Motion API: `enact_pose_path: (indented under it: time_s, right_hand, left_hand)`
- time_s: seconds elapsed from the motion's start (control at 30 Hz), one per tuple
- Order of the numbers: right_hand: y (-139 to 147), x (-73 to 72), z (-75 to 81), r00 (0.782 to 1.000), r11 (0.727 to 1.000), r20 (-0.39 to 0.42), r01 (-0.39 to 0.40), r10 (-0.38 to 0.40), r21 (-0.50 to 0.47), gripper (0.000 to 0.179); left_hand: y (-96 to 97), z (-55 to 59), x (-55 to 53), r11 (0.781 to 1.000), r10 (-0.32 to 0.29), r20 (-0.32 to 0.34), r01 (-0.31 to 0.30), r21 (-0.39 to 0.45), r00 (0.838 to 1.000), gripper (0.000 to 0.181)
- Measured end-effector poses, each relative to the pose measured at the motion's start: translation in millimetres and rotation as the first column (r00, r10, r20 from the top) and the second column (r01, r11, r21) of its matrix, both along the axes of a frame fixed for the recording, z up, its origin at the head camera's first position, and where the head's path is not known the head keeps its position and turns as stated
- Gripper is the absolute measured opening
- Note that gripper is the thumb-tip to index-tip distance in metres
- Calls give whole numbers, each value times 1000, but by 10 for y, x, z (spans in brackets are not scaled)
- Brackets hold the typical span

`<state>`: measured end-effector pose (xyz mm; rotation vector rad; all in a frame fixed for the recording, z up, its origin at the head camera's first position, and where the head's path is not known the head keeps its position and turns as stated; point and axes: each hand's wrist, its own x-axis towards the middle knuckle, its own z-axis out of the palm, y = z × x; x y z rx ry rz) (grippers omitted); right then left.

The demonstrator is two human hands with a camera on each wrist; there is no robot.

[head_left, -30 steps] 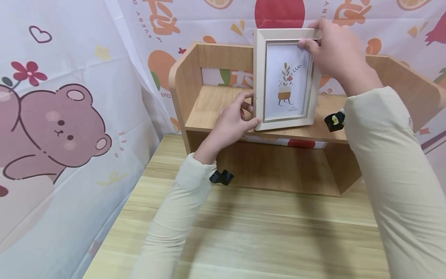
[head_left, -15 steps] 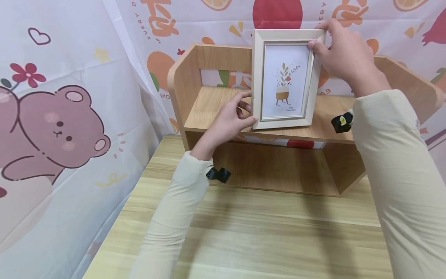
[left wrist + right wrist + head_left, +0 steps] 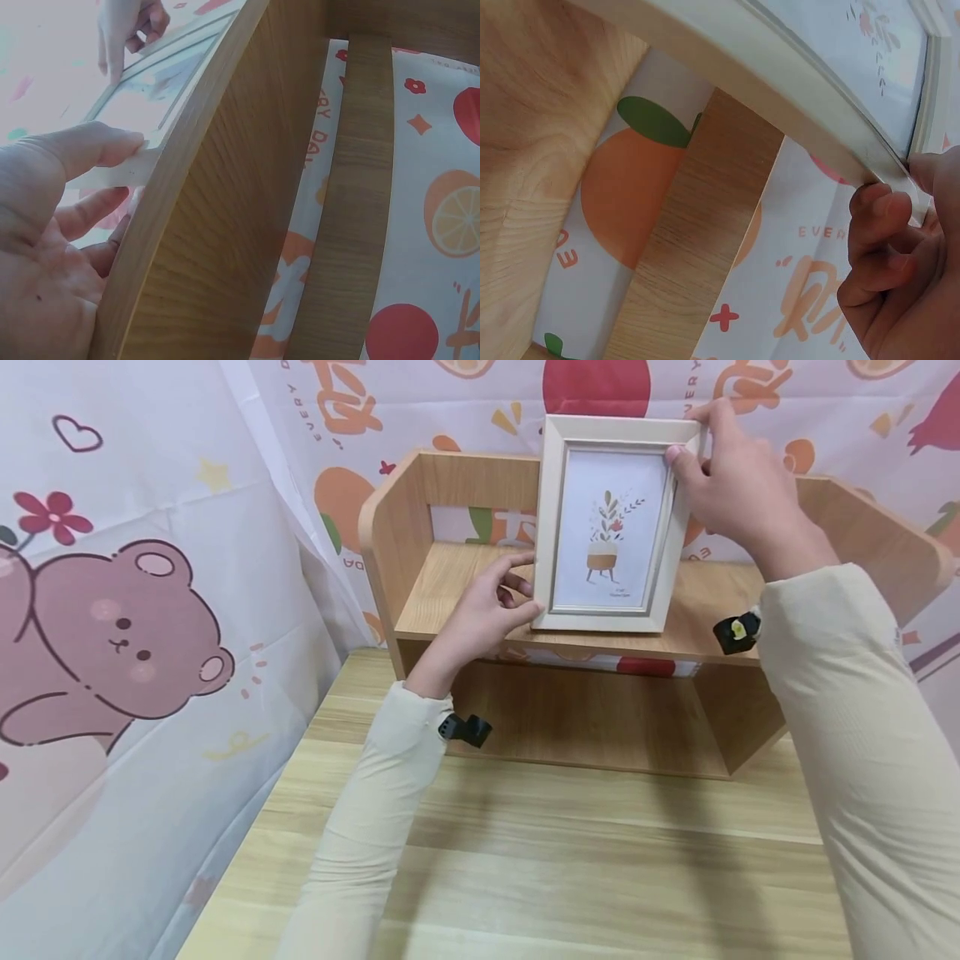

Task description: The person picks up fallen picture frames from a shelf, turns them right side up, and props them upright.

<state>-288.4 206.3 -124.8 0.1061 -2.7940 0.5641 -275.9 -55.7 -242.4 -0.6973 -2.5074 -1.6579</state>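
A cream picture frame (image 3: pixel 612 620) stands nearly upright on the upper board of a wooden desk shelf (image 3: pixel 457 572), showing a print of a potted plant. My left hand (image 3: pixel 487 610) holds its lower left edge, the thumb at the bottom corner. In the left wrist view, the thumb (image 3: pixel 97 146) lies on the frame's edge and the other fingers are curled beneath it. My right hand (image 3: pixel 738 485) pinches the upper right corner, thumb on the front and index finger over the top. From the right wrist, the frame's side (image 3: pixel 780 97) runs up to my curled fingers (image 3: pixel 881 225).
Below the upper board is the shelf's lower compartment (image 3: pixel 585 718). The shelf stands on a light wood-grain table (image 3: pixel 525 860). Printed cloth (image 3: pixel 450 402) hangs behind it, and a bear-print curtain (image 3: pixel 247 552) at the left. A black wrist device (image 3: pixel 465 729) sits at my left cuff.
The frame has shifted slightly left and turned to face more squarely forward, both hands staying on it. My right hand has moved a little to the right.
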Motion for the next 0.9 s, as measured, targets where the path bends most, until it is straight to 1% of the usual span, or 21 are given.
enact_pose_path:
  time_s: [0.2, 0.4, 0.57, 0.9]
  right_hand:
    - [-32, 39, -11, 998, 1000, -57, 8, -7, 10, 59]
    - [-52, 56, -31, 997, 1000, -78, 22, -21, 17, 57]
    - [-80, 74, -48, 997, 1000, -74, 28, -28, -3, 57]
    - [-110, 40, -100, 998, 999, -51, 29, -30, -37, 57]
  left_hand:
    - [-23, 8, -8, 1000, 13, 4, -13, 10, 1000, 59]
    - [-42, 6, -11, 1000, 24, 5, -24, 2, 1000, 57]
    - [-55, 6, -16, 999, 35, 9, -35, -13, 999, 57]
    - [-68, -24, -5, 999, 38, 11, -38, 13, 999, 58]
